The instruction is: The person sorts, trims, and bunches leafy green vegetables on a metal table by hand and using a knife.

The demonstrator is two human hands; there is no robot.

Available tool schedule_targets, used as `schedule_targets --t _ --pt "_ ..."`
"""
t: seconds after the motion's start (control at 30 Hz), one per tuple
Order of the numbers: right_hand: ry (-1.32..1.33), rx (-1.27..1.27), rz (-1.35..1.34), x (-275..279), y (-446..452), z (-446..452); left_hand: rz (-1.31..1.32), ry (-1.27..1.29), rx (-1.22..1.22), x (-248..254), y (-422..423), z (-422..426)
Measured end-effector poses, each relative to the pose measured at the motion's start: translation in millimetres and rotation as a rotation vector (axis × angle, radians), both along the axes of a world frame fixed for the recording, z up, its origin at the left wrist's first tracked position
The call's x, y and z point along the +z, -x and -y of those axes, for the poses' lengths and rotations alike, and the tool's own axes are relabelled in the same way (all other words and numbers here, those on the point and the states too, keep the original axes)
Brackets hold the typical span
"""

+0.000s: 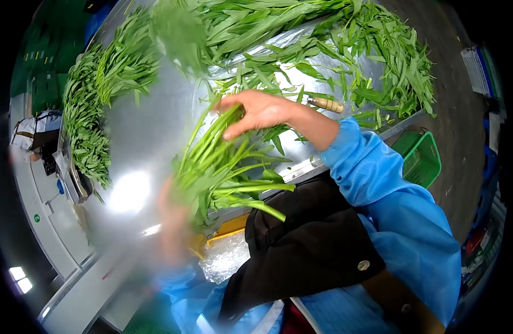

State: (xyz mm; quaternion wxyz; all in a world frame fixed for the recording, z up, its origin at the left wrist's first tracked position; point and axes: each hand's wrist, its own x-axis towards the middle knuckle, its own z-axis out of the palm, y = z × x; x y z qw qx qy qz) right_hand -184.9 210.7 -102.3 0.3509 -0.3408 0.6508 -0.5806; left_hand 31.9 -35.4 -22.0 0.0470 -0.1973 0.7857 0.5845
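My right hand (256, 114) is closed around the upper stems of a bunch of water spinach (212, 167), thumb and fingers curled about them. At the bunch's lower left is my left hand (174, 222), badly blurred; it appears to grip the leafy part, though its fingers cannot be made out. Several thick cut stem ends point right, over my dark apron (306, 239). Beyond my right wrist, a wooden-handled tool (326, 104) lies on the metal table (151, 119) among loose leaves; its other end is mostly hidden.
Water spinach heaps line the table's left side (87, 111), back (256, 28) and right side (395, 61). A green plastic basket (426, 158) stands beyond the right edge. Below the near edge sits a yellow crate (228, 227) with clear plastic (226, 259).
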Motion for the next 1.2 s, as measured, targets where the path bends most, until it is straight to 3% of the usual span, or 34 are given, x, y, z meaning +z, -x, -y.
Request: schedule_targets --t 0.03,0.13,0.17,0.2,0.3,0.33,0.37,0.43,0.47,0.57,0.63,0.7,0.73,0.77,0.8,0.9,0.97,1.1,1.2 --pt "0.03 0.106 0.056 -7.4 1.9 0.5 0.025 -0.058 0.017 7.0 3.4 -7.2" --pt "-0.064 -0.247 0.445 25.8 17.8 -31.5 0.053 -0.08 -0.043 5.1 -7.3 4.5" --pt "0.034 -0.496 0.508 7.7 28.8 -34.8 0.054 -0.064 -0.081 5.4 -11.4 7.6" --pt "0.036 -0.592 0.462 -13.4 40.3 -45.9 0.063 0.017 -0.055 3.7 -12.0 5.8" --pt "-0.298 -0.15 0.278 21.1 28.2 -54.4 0.04 0.083 -0.013 -6.5 -18.0 11.7" --pt "-0.403 0.034 0.315 27.6 19.6 -46.5 0.017 0.02 0.052 -13.3 -22.3 13.4" --pt "-0.327 0.119 0.436 28.4 7.6 -39.0 0.009 0.015 0.032 -12.1 -19.0 10.7" --pt "-0.017 0.051 0.688 9.4 -25.5 -10.7 0.001 0.005 -0.016 -2.2 -5.6 -3.4" --pt "0.026 -0.024 0.718 9.1 -39.6 1.6 0.008 -0.112 0.127 9.1 5.2 -26.5" --pt "0.142 -0.156 0.838 18.8 -42.5 -0.8 0.059 -0.082 0.192 13.6 7.9 -27.6" --pt "0.007 -0.349 0.721 21.7 -22.6 -10.4 0.097 0.017 0.159 18.7 6.8 -29.0" --pt "0.096 -0.678 0.746 -9.8 3.1 -22.4 0.148 0.112 0.112 16.1 1.0 -21.5" --pt "0.136 -0.706 0.74 -13.8 15.2 -35.5 0.018 0.068 0.117 2.9 -6.3 -6.1" --pt "0.175 -0.735 0.735 -10.2 22.9 -45.3 0.062 0.049 0.159 4.9 -5.8 -7.9" --pt "-0.136 -0.558 0.52 4.0 26.7 -50.5 0.108 0.031 0.198 8.0 -5.0 -10.7" --pt "0.057 -0.221 0.242 -22.9 8.1 -20.5 0.259 0.018 0.263 6.5 0.2 -8.9" --pt "0.261 -0.034 0.892 -16.3 -11.3 -1.9 0.278 0.008 0.22 -14.4 -7.1 10.9" --pt "0.03 -0.049 0.81 11.1 -3.4 -10.4 0.237 -0.018 0.174 -16.8 -14.6 11.6" --pt "0.072 -0.076 0.872 -12.7 12.6 -20.1 0.208 -0.009 0.131 -10.3 -28.5 6.9"
